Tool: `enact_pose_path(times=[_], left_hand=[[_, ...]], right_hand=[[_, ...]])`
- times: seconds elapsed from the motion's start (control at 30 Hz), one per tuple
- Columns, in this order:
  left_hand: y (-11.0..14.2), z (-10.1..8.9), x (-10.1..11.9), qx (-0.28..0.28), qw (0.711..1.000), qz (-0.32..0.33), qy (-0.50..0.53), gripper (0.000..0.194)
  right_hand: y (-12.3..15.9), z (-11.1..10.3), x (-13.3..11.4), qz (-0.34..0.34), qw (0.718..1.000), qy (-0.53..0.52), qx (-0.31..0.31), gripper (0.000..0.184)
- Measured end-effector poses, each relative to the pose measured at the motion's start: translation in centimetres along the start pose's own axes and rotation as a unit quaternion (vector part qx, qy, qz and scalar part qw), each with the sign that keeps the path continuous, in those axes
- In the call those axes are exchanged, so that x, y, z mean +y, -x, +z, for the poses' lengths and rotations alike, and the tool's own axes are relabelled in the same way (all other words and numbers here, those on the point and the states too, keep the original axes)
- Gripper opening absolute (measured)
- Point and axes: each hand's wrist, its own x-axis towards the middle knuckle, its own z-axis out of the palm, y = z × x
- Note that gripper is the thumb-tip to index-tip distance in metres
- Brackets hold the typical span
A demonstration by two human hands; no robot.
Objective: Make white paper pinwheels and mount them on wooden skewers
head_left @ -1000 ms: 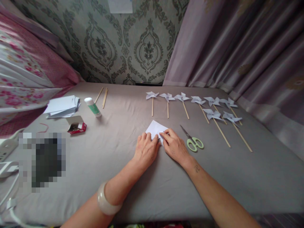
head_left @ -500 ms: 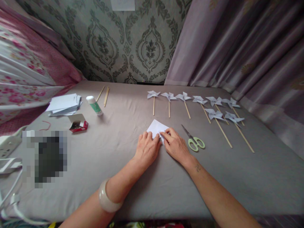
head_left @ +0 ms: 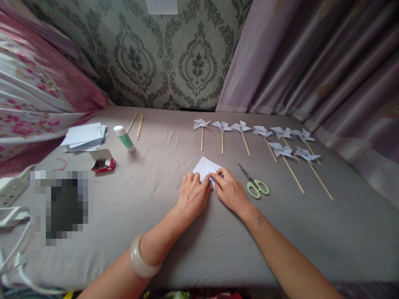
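A folded white paper [head_left: 205, 167] lies on the grey cloth in front of me. My left hand [head_left: 193, 195] rests flat on its near left part, fingers stretched over the edge. My right hand [head_left: 230, 190] presses the paper's near right corner, with fingertips pinched at a fold. Both hands hide the near half of the sheet. Green-handled scissors [head_left: 254, 182] lie just right of my right hand.
Several white paper pinwheels on wooden sticks [head_left: 258, 137] lie in rows at the back right. At the left are a paper stack [head_left: 83, 137], a glue stick [head_left: 124, 138], a small red box [head_left: 102, 162] and loose sticks [head_left: 139, 124]. A power strip and cables [head_left: 12, 207] sit at far left.
The view shifted slightly between one second ago and now. Both hands stay on the paper with almost no movement.
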Motion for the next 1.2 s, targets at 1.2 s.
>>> enact_pose_path(times=[1.2], left_hand=[[-0.7,0.5,-0.3,0.023,1.0,-0.003,0.011,0.042]], right_hand=[[-1.0,0.0,0.6,0.074,0.989,-0.126,-0.029,0.035]])
